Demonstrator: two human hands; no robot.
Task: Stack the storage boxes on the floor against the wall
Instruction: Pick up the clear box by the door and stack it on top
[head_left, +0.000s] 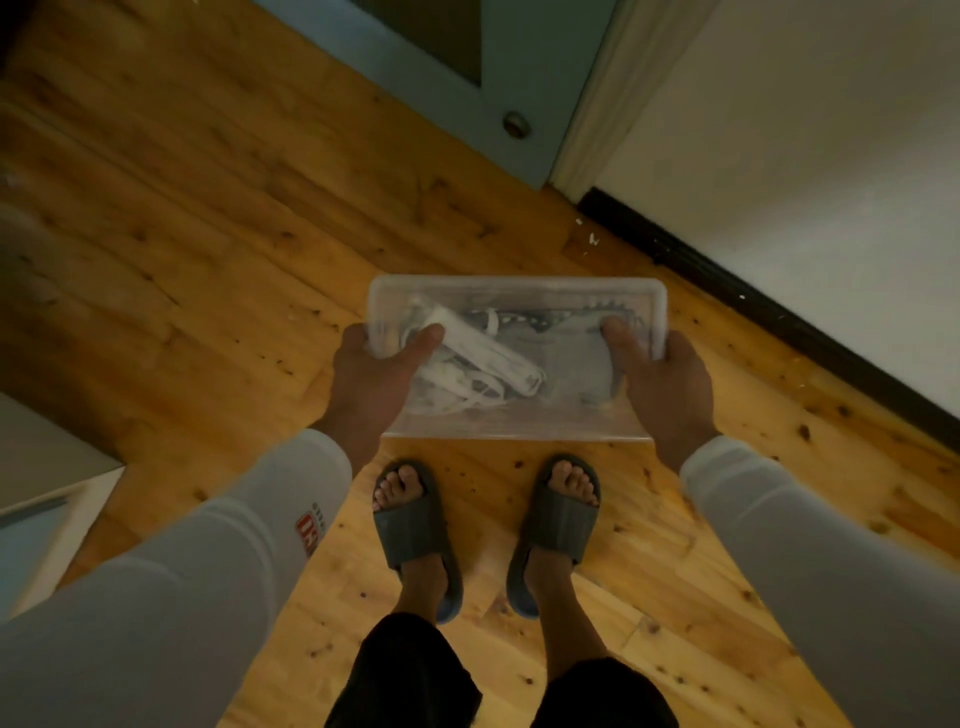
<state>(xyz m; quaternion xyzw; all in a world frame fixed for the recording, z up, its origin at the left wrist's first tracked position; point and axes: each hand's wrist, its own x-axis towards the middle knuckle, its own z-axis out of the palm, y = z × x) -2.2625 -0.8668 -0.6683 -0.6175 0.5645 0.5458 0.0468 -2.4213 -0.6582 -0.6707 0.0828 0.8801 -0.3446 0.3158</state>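
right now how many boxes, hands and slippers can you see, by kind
clear storage box: 1, held by both hands
hands: 2, left hand and right hand
grey slippers: 2, left slipper and right slipper
total: 5

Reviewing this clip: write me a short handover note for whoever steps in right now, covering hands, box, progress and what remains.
Left hand: gripping the left end of the clear plastic storage box, thumb on top.
Right hand: gripping the right end the same way.
Box: carried in the air above the wooden floor, in front of the feet; white cables and a power strip inside.
Wall: ahead to the right, floor along it bare in view.
Done: box picked up.
Left: set it down against the wall, then stack the others, none visible here.
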